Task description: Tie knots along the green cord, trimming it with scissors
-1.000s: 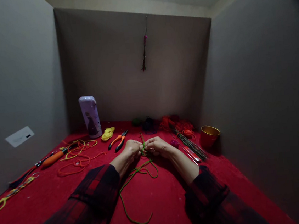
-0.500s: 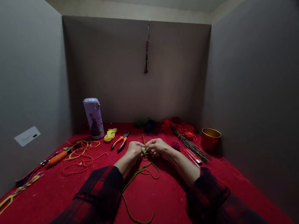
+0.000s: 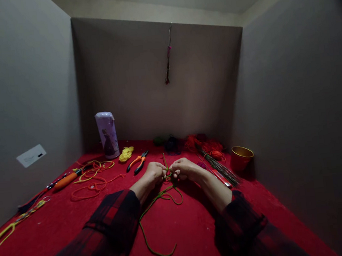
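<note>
Three plain grey walls (image 3: pixel 129 75) box me in: one ahead, one on each side. A single dark strand (image 3: pixel 167 59) hangs down the back one, and one white label (image 3: pixel 31 155) sits on the left one. Below them the red cloth surface (image 3: pixel 188 232) runs from my lap to the back corner.

Both my dark checked sleeves reach forward over it. My left hand (image 3: pixel 153 174) and right hand (image 3: pixel 187 169) meet at the middle of the cloth, fingers curled in and fingertips pinched tight on one green cord (image 3: pixel 154 205). The cord's knotted part sits between the two hands, with a short end poking up. Its loose tail loops back across the cloth towards me.

Around them, by size:
- One pale lilac flask (image 3: pixel 107 134) stands upright at the back left.
- One red cup (image 3: pixel 240 157) with a gold inside stands at the right.
- One heap of red-orange yarn (image 3: pixel 205 144) lies behind a bundle of thin rods (image 3: pixel 221 167).
- One tangle of orange cord (image 3: pixel 94 181) lies to the left, beside one orange-handled tool (image 3: pixel 65 180).
- One pair of pliers (image 3: pixel 137 162) lies just beyond my left hand.
- One small yellow coil (image 3: pixel 126 153) lies beside the flask.
</note>
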`<state>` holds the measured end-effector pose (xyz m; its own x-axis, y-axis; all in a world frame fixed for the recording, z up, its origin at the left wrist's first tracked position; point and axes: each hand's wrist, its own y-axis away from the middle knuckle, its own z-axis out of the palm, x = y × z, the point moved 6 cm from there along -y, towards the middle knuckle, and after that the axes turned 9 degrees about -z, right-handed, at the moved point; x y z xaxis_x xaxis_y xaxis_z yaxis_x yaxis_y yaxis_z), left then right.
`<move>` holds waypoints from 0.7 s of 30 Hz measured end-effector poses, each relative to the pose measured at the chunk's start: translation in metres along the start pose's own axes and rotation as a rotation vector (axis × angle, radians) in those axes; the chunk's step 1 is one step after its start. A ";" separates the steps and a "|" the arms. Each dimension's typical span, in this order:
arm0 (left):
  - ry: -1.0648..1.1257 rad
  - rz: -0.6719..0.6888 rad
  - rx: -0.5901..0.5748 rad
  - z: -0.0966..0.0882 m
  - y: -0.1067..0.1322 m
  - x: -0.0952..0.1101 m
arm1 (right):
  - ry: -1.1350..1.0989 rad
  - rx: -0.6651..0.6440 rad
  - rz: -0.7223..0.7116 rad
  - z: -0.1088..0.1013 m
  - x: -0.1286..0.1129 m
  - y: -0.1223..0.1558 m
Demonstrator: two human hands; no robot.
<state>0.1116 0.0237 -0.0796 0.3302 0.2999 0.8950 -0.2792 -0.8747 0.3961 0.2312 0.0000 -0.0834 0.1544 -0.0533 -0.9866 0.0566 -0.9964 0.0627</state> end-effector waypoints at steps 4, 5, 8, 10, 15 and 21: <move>0.014 -0.006 0.022 0.001 0.004 0.002 | -0.091 0.014 0.063 0.003 0.002 -0.002; 0.017 -0.007 0.029 0.001 0.005 0.003 | -0.094 0.017 0.078 0.003 0.002 -0.002; 0.012 -0.005 0.047 0.001 0.007 0.003 | -0.072 0.016 0.102 0.003 0.005 -0.003; 0.003 0.007 0.055 0.001 0.007 0.003 | -0.049 0.022 0.111 0.003 0.007 -0.004; -0.062 0.039 0.084 0.002 -0.001 -0.001 | 0.039 0.080 0.096 0.004 0.010 -0.006; -0.356 0.206 0.236 -0.012 -0.018 0.004 | 0.142 0.094 0.060 0.002 0.003 -0.004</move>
<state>0.1076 0.0454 -0.0808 0.5896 -0.0023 0.8077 -0.1728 -0.9772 0.1234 0.2294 0.0034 -0.0872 0.2933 -0.1094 -0.9497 -0.0486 -0.9938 0.0995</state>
